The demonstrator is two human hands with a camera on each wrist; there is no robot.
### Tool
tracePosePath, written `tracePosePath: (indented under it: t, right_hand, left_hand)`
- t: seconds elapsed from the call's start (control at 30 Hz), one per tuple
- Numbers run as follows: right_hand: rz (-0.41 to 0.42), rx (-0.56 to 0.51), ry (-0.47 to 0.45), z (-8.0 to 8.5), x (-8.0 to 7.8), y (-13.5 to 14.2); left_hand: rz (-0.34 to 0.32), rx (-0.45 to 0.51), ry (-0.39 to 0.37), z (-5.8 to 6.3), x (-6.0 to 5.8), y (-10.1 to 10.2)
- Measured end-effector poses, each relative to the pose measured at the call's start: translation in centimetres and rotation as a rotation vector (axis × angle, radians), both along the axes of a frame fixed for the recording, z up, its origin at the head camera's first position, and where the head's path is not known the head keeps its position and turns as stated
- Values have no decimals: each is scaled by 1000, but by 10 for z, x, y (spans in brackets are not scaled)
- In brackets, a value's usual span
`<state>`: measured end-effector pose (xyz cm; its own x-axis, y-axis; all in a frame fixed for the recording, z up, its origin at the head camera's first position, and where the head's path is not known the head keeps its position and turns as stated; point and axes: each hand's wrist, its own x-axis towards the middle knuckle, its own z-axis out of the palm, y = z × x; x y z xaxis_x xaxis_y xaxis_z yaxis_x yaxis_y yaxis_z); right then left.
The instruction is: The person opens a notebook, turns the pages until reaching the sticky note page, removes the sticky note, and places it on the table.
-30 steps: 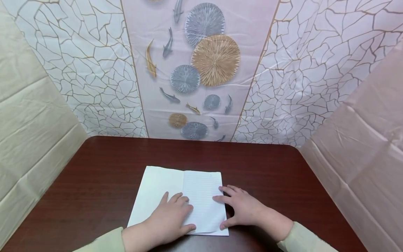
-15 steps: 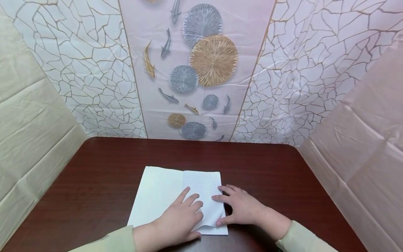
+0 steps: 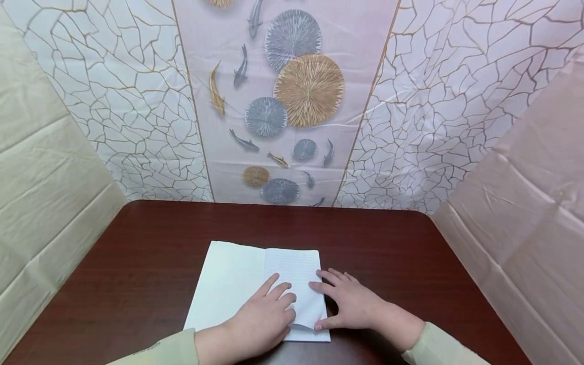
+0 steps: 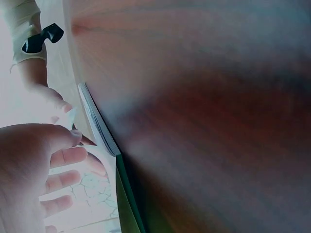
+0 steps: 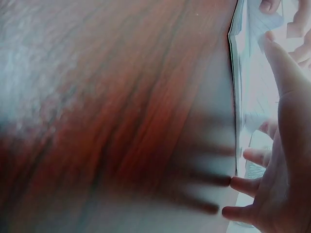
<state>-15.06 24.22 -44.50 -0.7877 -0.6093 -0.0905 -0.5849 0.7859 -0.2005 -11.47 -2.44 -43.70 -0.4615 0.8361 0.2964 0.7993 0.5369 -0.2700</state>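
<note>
A notebook point(image 3: 228, 276) lies spread on the table, its left side plain white and its right page point(image 3: 292, 263) lined. Over the lower middle of the lined page is my left hand point(image 3: 264, 319), fingers spread and its thumb hidden in the head view. At the right edge, my right hand point(image 3: 351, 301) touches the page with thumb and fingertips set well apart. The lower edge of the top page curls up between the hands, a shadow beneath it. In the right wrist view, my right thumb point(image 5: 277, 58) meets the raised page near the left fingertips point(image 5: 269, 6).
The dark red-brown table point(image 3: 159, 253) stretches around the notebook. Patterned cloth point(image 3: 310, 91) hangs behind its far edge, and pale cloth walls stand at the left point(image 3: 50, 203) and right point(image 3: 515, 203). A black strap device point(image 4: 43, 39) sits on the right wrist.
My left hand has slid right onto the lined page, and its thumb has gone out of sight. The page's lower edge has lifted. My right hand stays nearly in place.
</note>
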Motion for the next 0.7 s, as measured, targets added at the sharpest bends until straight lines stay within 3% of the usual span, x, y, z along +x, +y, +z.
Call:
tracePosePath:
  t: [0.2,0.4,0.53,0.7]
  right_hand:
    - [-9,-34,39,3,-3,9]
    - [-92,-68,64,4,-6,17]
    - [-124,-65,53,2,-5,20]
    - [-109,-48,12,1,-6,19]
  left_hand:
    - [23,21,-9,1,1,-1]
    - [82,84,-52,2,3,-3]
    - [127,127,-82,3,4,-3]
    - [193,191,-117,10,4,-3]
